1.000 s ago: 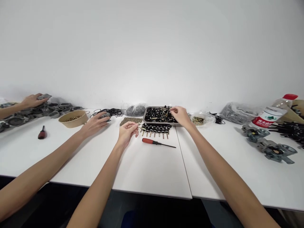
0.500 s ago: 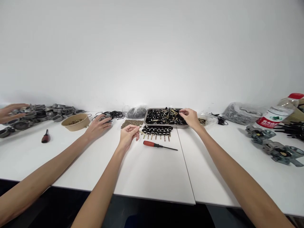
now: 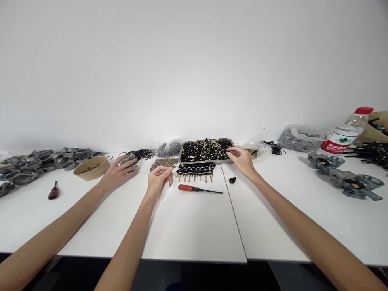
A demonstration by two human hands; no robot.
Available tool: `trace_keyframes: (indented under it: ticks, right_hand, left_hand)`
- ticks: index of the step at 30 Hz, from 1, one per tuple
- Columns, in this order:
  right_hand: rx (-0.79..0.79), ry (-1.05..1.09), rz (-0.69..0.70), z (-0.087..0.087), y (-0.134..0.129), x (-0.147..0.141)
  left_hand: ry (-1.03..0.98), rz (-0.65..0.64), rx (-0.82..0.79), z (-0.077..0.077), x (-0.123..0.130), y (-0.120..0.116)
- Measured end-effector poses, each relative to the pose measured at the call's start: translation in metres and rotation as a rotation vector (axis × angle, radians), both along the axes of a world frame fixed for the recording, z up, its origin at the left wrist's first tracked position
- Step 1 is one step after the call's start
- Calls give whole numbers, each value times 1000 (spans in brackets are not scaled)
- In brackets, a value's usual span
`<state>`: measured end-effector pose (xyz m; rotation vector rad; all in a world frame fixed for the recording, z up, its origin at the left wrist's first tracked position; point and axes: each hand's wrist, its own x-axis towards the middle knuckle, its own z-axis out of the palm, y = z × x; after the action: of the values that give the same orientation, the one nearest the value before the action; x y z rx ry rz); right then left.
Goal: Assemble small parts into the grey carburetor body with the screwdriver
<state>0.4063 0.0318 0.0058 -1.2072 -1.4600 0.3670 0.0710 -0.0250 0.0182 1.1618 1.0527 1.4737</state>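
Note:
My left hand (image 3: 159, 182) pinches a thin brass pin (image 3: 176, 176) just left of a row of black-and-brass parts (image 3: 195, 171). My right hand (image 3: 241, 159) is at the right edge of the metal tray (image 3: 206, 163), its fingertips pressed together; what they hold, if anything, is too small to tell. The tray is heaped with black and brass pieces. A small black part (image 3: 232, 180) lies on the table below my right hand. In front of the row lies a red-handled screwdriver (image 3: 200, 189).
Another person's hand (image 3: 119, 173) rests on a metal part at the left, near a paper bowl (image 3: 92, 169) and grey castings (image 3: 27, 165). Small brass pieces (image 3: 163, 163) lie left of the tray. At the right stand a bottle (image 3: 342, 139), carburetor-like bodies (image 3: 354, 184) and a bag (image 3: 300, 137).
The small black part now shows on the table below my right hand. The view has shifted slightly, and the other person's second hand at the far left is out of view.

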Motion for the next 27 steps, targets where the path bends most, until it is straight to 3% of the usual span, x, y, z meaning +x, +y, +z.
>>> trace_keyframes:
  ticks: [3, 8, 13, 16, 19, 23, 27]
  right_hand:
    - [-61, 47, 113, 2, -26, 7]
    - [-329, 289, 369, -10, -48, 4]
    - [-500, 473, 605, -16, -54, -17]
    - [-547, 588, 681, -16, -62, -24]
    - [-588, 687, 739, -15, -69, -28]
    - [-642, 789, 795, -13, -75, -34]
    - [-687, 787, 756, -14, -79, -40]
  left_hand:
    - [-12, 16, -5, 1, -1, -1]
    - [1, -15, 2, 6, 13, -4]
    - [181, -154, 129, 31, 67, -2]
    - [154, -179, 213, 39, 99, -3]
    - [105, -182, 216, 31, 116, -8]
    - [119, -185, 237, 12, 116, -16]
    - [151, -140, 317, 10, 113, -20]
